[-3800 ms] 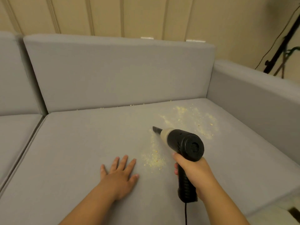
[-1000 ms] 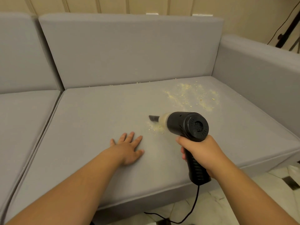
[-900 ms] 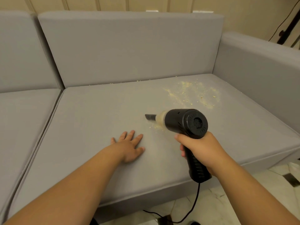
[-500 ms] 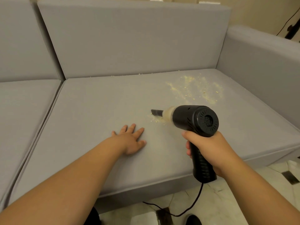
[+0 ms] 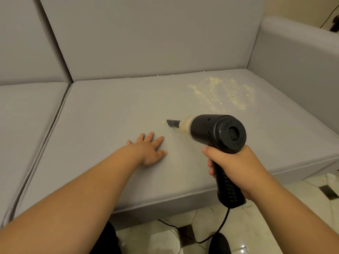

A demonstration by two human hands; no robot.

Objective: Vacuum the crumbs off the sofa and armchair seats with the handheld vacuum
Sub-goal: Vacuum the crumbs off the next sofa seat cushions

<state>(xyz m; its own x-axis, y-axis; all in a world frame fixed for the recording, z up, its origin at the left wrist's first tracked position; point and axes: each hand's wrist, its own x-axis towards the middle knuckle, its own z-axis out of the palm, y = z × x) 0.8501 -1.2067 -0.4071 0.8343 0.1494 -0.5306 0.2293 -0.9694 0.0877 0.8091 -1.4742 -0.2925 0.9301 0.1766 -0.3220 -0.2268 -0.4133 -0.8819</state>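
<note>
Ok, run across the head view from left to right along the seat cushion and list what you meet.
left hand flat on the seat cushion → stray crumb → vacuum nozzle → vacuum body, with the crumb patch farther back.

**Grey sofa seat, crumbs far right**

The grey seat cushion [image 5: 110, 110] carries a yellow crumb patch [image 5: 222, 94] at its far right, stray crumbs near centre [image 5: 163, 122], and a flat left hand [image 5: 149, 151] resting near centre.
</note>
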